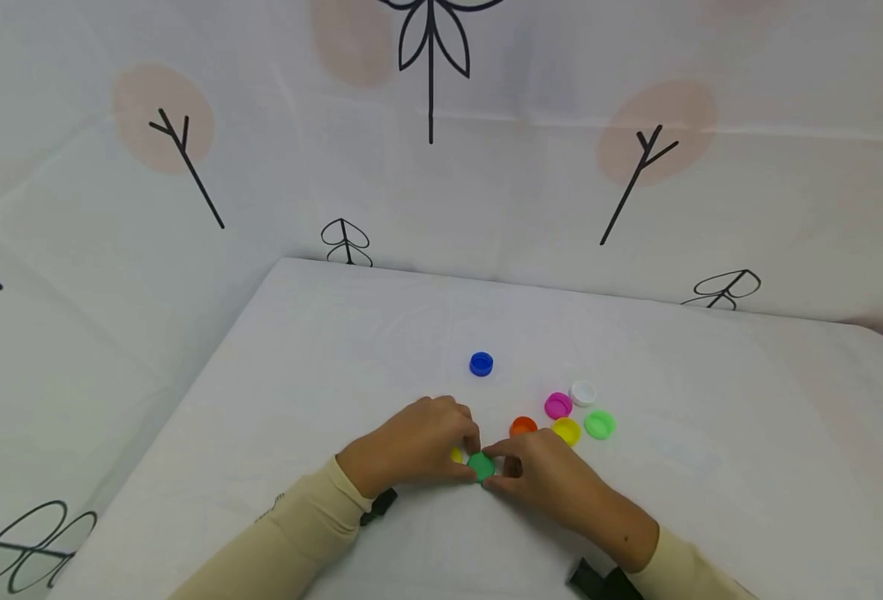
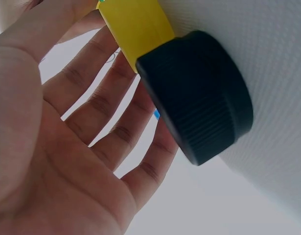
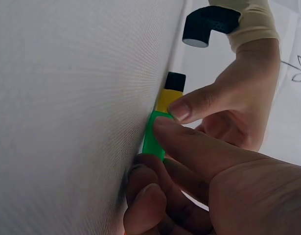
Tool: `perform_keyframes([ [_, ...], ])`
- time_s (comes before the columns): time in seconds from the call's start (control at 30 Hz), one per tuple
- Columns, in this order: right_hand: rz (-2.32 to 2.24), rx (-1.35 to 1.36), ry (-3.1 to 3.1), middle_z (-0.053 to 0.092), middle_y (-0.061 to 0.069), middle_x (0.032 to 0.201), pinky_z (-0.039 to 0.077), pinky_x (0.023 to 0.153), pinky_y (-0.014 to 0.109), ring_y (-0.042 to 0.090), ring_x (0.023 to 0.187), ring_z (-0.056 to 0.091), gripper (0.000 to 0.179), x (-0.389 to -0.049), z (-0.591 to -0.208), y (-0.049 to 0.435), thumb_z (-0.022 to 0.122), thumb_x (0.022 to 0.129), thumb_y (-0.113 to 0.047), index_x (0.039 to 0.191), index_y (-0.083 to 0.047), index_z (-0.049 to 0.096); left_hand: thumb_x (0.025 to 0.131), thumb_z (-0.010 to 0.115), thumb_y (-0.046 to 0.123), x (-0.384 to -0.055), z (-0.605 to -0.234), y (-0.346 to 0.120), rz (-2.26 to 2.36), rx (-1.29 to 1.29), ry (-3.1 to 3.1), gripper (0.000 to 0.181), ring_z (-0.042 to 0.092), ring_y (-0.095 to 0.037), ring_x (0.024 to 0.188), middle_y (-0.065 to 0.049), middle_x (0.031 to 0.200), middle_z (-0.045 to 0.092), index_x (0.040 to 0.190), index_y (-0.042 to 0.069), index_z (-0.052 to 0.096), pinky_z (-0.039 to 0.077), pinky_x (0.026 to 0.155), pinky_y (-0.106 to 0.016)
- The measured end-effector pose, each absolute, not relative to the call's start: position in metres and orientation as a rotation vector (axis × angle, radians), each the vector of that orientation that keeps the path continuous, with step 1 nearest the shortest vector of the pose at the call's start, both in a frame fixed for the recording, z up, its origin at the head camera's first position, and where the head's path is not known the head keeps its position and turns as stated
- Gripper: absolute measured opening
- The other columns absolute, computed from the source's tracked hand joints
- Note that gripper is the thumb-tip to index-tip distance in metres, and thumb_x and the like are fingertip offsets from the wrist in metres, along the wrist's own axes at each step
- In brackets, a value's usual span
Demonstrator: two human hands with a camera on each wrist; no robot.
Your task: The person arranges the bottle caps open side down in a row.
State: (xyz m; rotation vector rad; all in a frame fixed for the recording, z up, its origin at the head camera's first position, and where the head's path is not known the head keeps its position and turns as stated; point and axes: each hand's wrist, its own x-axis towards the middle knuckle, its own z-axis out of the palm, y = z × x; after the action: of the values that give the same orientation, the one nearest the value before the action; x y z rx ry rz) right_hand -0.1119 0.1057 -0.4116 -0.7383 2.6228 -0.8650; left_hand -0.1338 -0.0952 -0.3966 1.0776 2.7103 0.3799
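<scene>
Head view, lower centre: on the desk (image 1: pixel 321 325), my right grip (image 1: pixel 550 472) pinches the green cap (image 1: pixel 481 467); my left grip (image 1: pixel 421 443) holds the adjoining yellow cap (image 3: pixel 169 101), with the black cap (image 3: pixel 175 81) beyond, probably to steady a straight row.

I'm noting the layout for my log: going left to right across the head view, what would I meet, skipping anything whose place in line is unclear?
Left hand → dark green cap → orange cap → pink cap → white cap → light green cap.
</scene>
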Motion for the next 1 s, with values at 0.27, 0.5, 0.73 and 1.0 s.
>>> perform_keyframes([
  [0.27,-0.861,-0.715,2.608,0.058,-0.013,0.062,0.047,0.056,0.017,0.001,0.058,0.051,0.033,-0.1106,-0.4104,0.1049,0.084,0.080,-0.019,0.110,-0.007,0.076,0.081,0.083,0.035,-0.1333,-0.3971,-0.0956,0.375,1.075,2.711,0.018,0.060,-0.006,0.091,0.014,0.091,0.070,0.092,0.022,0.078,0.051,0.085,-0.028],
  [0.5,-0.839,-0.719,2.620,0.058,-0.013,0.062,0.047,0.056,0.017,0.001,0.057,0.051,0.033,-0.1107,-0.4113,0.1046,0.084,0.080,-0.017,0.110,-0.006,0.076,0.082,0.083,0.034,-0.1343,-0.3971,-0.0972,0.400,1.066,2.691,0.019,0.059,-0.006,0.092,0.012,0.092,0.070,0.095,0.021,0.078,0.051,0.089,-0.028],
  [0.73,-0.849,-0.730,2.622,0.058,-0.013,0.062,0.047,0.056,0.017,0.000,0.058,0.051,0.032,-0.1104,-0.4108,0.1052,0.084,0.080,-0.018,0.109,-0.006,0.076,0.082,0.082,0.034,-0.1342,-0.3963,-0.0995,0.437,1.073,2.682,0.020,0.059,-0.005,0.090,0.012,0.093,0.070,0.096,0.020,0.078,0.050,0.089,-0.028],
  [1.0,-0.833,-0.725,2.609,0.058,-0.013,0.062,0.047,0.055,0.018,0.001,0.057,0.051,0.035,-0.1103,-0.4096,0.1058,0.084,0.080,-0.020,0.111,-0.006,0.075,0.090,0.074,0.037,-0.1355,-0.3944,-0.1032,0.492,1.073,2.691,0.023,0.065,-0.006,0.094,0.009,0.097,0.074,0.099,0.016,0.079,0.052,0.090,-0.028],
])
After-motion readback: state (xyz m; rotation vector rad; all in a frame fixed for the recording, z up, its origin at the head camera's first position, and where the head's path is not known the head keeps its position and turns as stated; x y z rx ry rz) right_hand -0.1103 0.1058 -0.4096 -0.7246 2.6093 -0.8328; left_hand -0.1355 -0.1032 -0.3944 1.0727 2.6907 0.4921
